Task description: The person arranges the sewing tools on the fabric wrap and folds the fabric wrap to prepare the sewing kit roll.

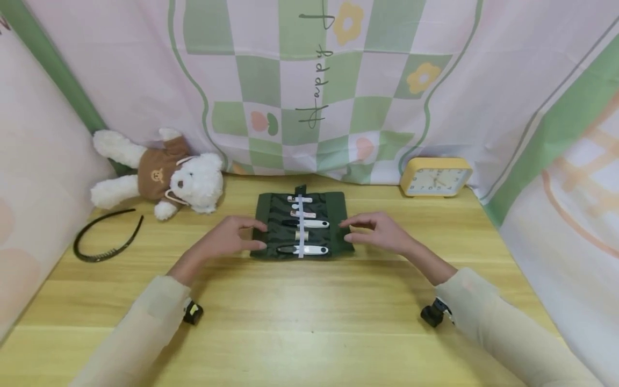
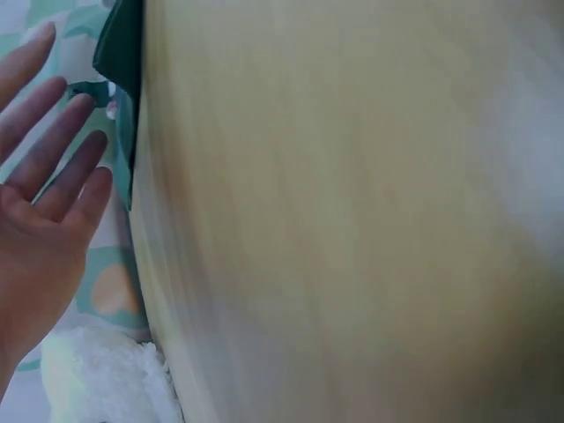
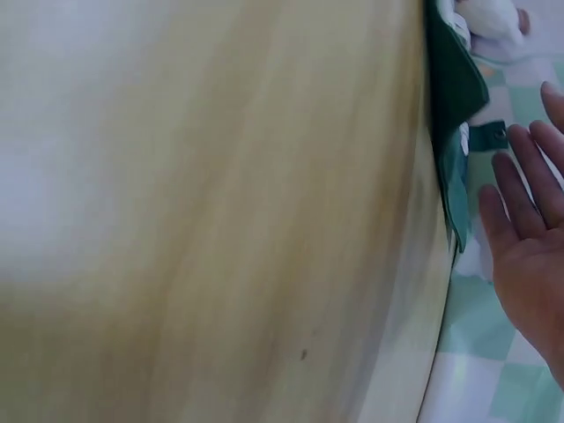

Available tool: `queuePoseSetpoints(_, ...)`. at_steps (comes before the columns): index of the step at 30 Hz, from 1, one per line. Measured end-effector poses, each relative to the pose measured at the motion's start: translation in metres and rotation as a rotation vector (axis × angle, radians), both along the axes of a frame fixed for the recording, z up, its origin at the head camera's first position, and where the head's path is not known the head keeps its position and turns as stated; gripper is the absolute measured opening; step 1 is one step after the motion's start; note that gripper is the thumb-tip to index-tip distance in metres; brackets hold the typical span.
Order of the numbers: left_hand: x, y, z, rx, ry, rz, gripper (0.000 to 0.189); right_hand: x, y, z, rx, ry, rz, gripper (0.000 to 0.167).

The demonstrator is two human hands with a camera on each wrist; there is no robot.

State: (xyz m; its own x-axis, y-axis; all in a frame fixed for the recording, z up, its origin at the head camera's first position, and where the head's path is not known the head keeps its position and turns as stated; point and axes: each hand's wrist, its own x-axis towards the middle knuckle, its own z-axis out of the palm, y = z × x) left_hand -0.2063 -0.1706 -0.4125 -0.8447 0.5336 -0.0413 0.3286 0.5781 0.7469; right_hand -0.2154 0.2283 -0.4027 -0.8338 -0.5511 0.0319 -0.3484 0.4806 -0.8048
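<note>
A dark green fabric tool pouch (image 1: 316,188) lies unfolded on the table, its side flaps raised at the edges in both wrist views. A white elastic strap (image 1: 301,207) runs down its middle over several small tools. Among them are two white-and-black tools, an upper one (image 1: 316,224) and a lower one (image 1: 316,250), with a small pale spool (image 1: 306,235) between them. At the left flap is my left hand (image 1: 231,234), fingers extended and loosely spread. My right hand (image 1: 378,231) is at the right flap (image 3: 454,84), fingers likewise relaxed. Neither hand grips anything.
On the left a white plush dog (image 1: 203,183) in a brown shirt lies on its side, with a black headband (image 1: 96,258) in front of it. A yellow alarm clock (image 1: 437,177) stands at the back right. Patterned cloth (image 1: 329,107) hangs behind the wooden table (image 1: 309,322).
</note>
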Motion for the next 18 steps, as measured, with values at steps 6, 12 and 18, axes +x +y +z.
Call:
queuePoseSetpoints(6,0.001,0.001,-0.003,-0.049,0.009,-0.098,0.057,0.006,-0.005,0.000,0.069,0.045,0.091,0.043)
queuePoseSetpoints(12,0.002,0.004,0.001,-0.108,-0.014,-0.184,0.058,0.008,-0.008,-0.003,0.143,0.078,0.170,0.048)
queuePoseSetpoints(18,-0.001,0.003,0.001,-0.130,-0.019,-0.232,0.054,0.009,-0.010,-0.005,0.194,0.077,0.230,0.051)
